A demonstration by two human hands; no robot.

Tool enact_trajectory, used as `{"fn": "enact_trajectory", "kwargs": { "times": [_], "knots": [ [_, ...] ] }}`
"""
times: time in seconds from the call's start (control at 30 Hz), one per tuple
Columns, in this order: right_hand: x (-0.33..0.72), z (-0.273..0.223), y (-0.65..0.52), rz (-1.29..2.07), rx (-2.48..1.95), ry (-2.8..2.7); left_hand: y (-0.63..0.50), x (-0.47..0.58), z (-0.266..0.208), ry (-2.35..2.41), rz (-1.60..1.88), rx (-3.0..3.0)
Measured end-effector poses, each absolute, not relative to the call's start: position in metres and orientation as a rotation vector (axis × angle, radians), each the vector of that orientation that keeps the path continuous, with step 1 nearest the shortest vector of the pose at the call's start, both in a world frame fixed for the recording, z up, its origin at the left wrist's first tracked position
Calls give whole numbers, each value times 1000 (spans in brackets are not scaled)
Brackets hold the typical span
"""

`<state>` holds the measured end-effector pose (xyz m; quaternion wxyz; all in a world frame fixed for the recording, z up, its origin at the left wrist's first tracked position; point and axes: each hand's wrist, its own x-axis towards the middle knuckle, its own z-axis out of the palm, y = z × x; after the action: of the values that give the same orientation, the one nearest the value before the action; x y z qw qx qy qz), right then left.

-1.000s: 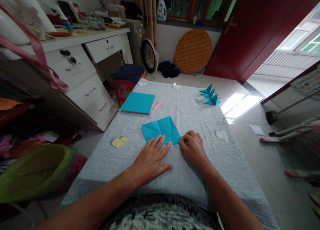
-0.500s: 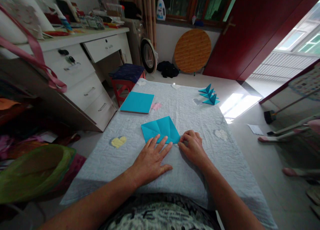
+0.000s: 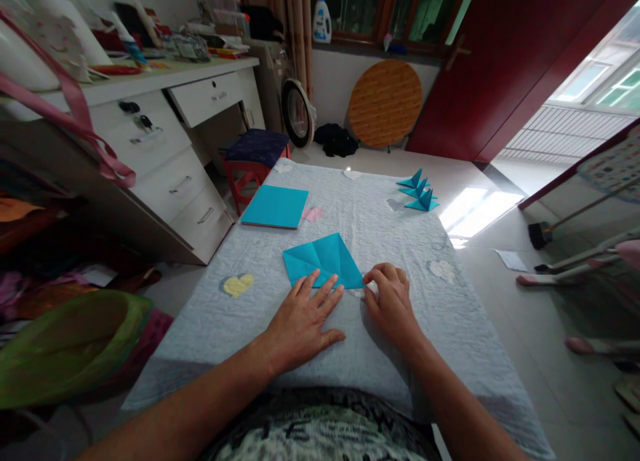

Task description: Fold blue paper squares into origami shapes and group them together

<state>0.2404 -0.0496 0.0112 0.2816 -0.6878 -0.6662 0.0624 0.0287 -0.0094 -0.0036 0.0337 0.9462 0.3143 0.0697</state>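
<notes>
A creased blue sheet of origami paper (image 3: 325,257) lies on the cloth-covered table, its lower edge straight and its upper edge pointed. My left hand (image 3: 307,314) lies flat with fingers spread, the fingertips pressing on the paper's lower edge. At the sheet's right corner is my right hand (image 3: 390,297), its fingers curled and thumb close to the index finger. Whether the corner sits between those fingertips is hidden. Behind the sheet, to the left, rests a square stack of blue paper (image 3: 276,206). Folded blue paper pieces (image 3: 420,193) stand in a row at the far right.
The tablecloth (image 3: 225,341) is pale with heart patches. A stool (image 3: 255,147) with a dark cushion touches the far left side, near a white desk (image 3: 165,147). A green-lined bin (image 3: 75,341) stands at left. Chair legs (image 3: 565,274) show at right.
My right hand has slid slightly to the right, uncovering the paper's right corner. My left hand and the sheet stay almost where they were.
</notes>
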Motion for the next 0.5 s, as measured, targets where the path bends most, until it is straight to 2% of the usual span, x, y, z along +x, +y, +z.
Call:
{"fn": "enact_trajectory", "kwargs": {
  "times": [0.13, 0.5],
  "knots": [
    [223, 16, -70, 268, -1535, -2075, -10, 29, -3, 956, 216, 2889],
    [210, 8, -81, 252, -1502, -2261, -9, 28, -5, 930, 218, 2887]
  ]
}}
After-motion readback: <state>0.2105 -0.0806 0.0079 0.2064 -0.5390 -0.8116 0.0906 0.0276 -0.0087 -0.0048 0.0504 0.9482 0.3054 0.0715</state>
